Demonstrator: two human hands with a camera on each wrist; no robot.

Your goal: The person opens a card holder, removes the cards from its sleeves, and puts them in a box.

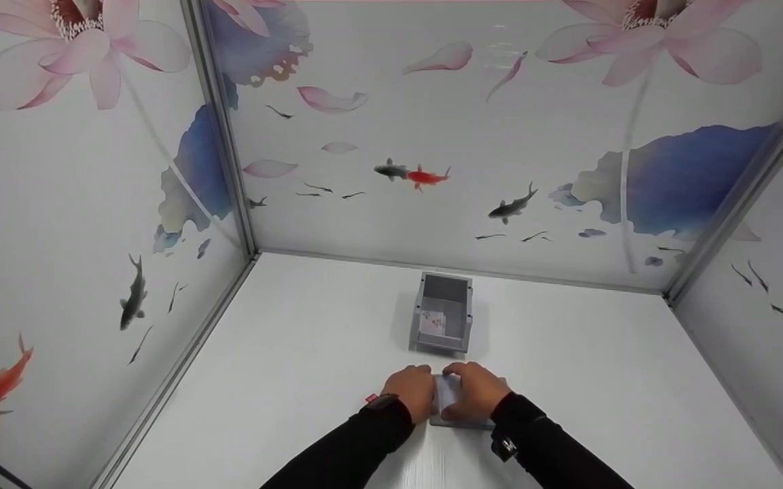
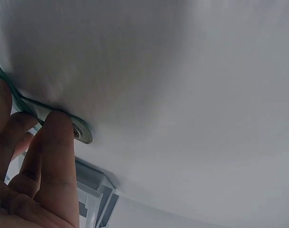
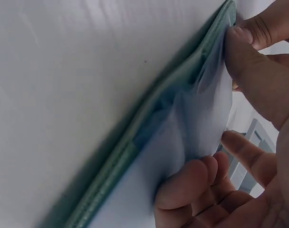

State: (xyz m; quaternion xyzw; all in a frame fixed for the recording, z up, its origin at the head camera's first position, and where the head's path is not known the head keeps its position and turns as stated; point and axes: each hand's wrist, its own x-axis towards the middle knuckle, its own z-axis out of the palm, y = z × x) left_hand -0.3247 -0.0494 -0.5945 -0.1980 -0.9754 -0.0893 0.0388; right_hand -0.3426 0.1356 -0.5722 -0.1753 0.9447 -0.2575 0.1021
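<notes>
A flat grey-green pouch (image 1: 466,424) lies on the white table between both hands. In the right wrist view its green edge (image 3: 104,187) runs diagonally, with a pale translucent sheet (image 3: 201,118) creased against it. My right hand (image 1: 478,392) grips this pale sheet, its thumb near the top and its other fingers curled below. At the pouch's left side, my left hand (image 1: 410,390) pinches the edge. In the left wrist view, its fingertips touch a small rounded tab (image 2: 82,132) with an eyelet. The hands hide much of the pouch.
Beyond the hands stands an open grey bin (image 1: 445,286), with a small printed card (image 1: 432,322) inside. White walls with fish and flower pictures enclose the white table (image 1: 323,319) at the back (image 1: 445,224), left and right.
</notes>
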